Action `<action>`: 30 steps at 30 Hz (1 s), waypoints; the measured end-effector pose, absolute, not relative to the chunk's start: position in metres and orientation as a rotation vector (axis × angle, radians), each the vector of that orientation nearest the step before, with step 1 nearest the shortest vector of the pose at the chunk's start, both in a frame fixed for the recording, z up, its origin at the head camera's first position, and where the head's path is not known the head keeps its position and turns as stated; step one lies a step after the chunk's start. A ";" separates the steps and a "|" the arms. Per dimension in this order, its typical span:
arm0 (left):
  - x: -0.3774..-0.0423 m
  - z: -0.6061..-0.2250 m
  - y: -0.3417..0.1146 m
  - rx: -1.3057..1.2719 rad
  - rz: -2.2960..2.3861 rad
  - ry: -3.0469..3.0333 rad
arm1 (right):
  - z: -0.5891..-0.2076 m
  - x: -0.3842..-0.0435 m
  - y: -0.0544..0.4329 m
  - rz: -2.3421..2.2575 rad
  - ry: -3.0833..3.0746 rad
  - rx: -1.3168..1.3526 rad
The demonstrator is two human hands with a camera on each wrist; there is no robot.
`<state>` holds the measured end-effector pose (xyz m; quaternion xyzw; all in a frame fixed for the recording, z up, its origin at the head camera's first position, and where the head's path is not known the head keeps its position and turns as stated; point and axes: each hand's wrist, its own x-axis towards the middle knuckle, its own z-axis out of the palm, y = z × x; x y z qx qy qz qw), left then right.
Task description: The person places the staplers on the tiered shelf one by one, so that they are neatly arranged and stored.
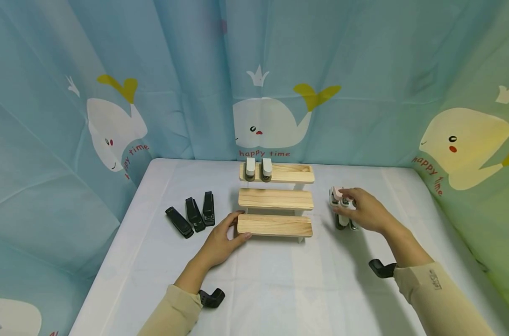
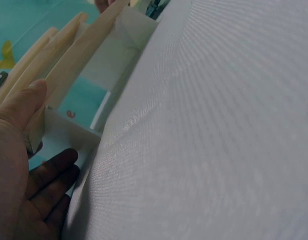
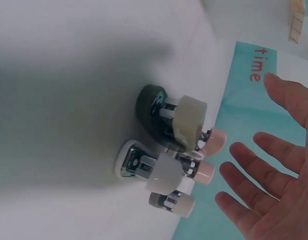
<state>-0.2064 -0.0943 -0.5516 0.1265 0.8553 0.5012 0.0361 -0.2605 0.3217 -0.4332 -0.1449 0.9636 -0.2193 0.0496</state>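
Observation:
A three-step wooden stand (image 1: 279,225) stands mid-table. My left hand (image 1: 221,242) pinches the left end of its lowest step, thumb at the front edge and index finger behind; the other fingers (image 2: 56,170) hang loose below. Two small white-capped devices with dark bases, like mini hole punches (image 1: 266,169), stand on the left part of the top step. My right hand (image 1: 364,210) is over a cluster of similar punches (image 3: 189,117) with white and pinkish caps. In the right wrist view its fingers (image 3: 259,175) are spread, apart from the punches.
Several black staplers (image 1: 180,222) lie side by side left of the stand. The white-covered table (image 1: 305,289) meets a blue curtain with whales (image 1: 271,123) at the back and sides.

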 end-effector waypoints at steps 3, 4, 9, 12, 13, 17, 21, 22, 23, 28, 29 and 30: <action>-0.206 -0.552 -0.094 0.394 1.539 2.629 | -0.437 -0.259 0.324 -0.678 2.931 -0.443; -0.206 -0.551 -0.094 0.396 1.539 2.630 | -0.438 -0.259 0.325 -0.679 2.929 -0.442; -0.206 -0.550 -0.094 0.388 1.530 2.635 | -0.442 -0.258 0.328 -0.670 2.917 -0.432; -0.206 -0.550 -0.094 0.378 1.524 2.634 | -0.444 -0.257 0.329 -0.669 2.911 -0.416; -0.206 -0.550 -0.094 0.376 1.522 2.634 | -0.444 -0.257 0.329 -0.666 2.909 -0.412; -0.206 -0.549 -0.094 0.369 1.521 2.634 | -0.447 -0.257 0.330 -0.657 2.905 -0.407; -0.207 -0.550 -0.094 0.366 1.523 2.631 | -0.449 -0.257 0.331 -0.647 2.904 -0.410; -0.207 -0.550 -0.094 0.369 1.523 2.631 | -0.450 -0.257 0.331 -0.647 2.903 -0.405; -0.207 -0.550 -0.094 0.370 1.525 2.630 | -0.451 -0.257 0.332 -0.649 2.901 -0.401; -0.208 -0.551 -0.094 0.377 1.524 2.629 | -0.456 -0.258 0.334 -0.637 2.888 -0.381; -0.208 -0.551 -0.094 0.378 1.524 2.629 | -0.457 -0.259 0.335 -0.634 2.886 -0.381; -0.208 -0.551 -0.094 0.378 1.522 2.630 | -0.458 -0.259 0.335 -0.630 2.885 -0.382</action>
